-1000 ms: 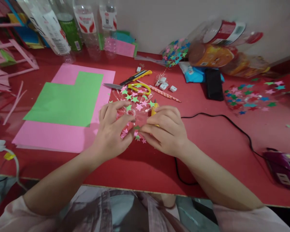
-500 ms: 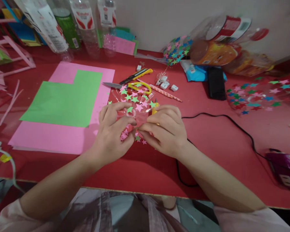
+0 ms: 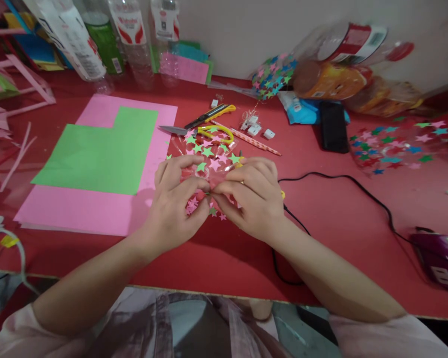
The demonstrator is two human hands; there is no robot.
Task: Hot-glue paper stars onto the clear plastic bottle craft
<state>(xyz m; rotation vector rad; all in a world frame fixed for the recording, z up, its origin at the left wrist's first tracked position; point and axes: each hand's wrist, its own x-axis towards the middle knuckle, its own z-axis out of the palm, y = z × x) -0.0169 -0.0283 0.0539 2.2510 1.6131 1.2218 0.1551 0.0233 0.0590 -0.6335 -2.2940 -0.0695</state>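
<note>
My left hand (image 3: 177,204) and my right hand (image 3: 252,199) meet at the fingertips above a clear plastic piece decorated with pink and green paper stars (image 3: 214,164). Both are closed in a pinch. A sliver of a small green piece (image 3: 208,193), too covered to make out its shape, shows between the thumbs and index fingers. Loose pink stars (image 3: 192,204) lie under my left fingers. Behind my right hand a yellow tool (image 3: 282,194) is mostly hidden, with a black cable near it. Yellow-handled scissors (image 3: 216,133) rest just beyond the stars.
Green paper (image 3: 97,154) lies over pink sheets (image 3: 74,211) at left. A box cutter (image 3: 209,117), a patterned pencil (image 3: 256,141) and a black phone (image 3: 334,127) lie farther back. Plastic bottles (image 3: 129,35) line the wall. A black cable (image 3: 358,181) runs toward a purple box (image 3: 440,258).
My right hand has shifted slightly left, its fingertips now closer against my left ones. More of the yellow tool's tip is covered, while a yellow bit now shows at the hand's right side.
</note>
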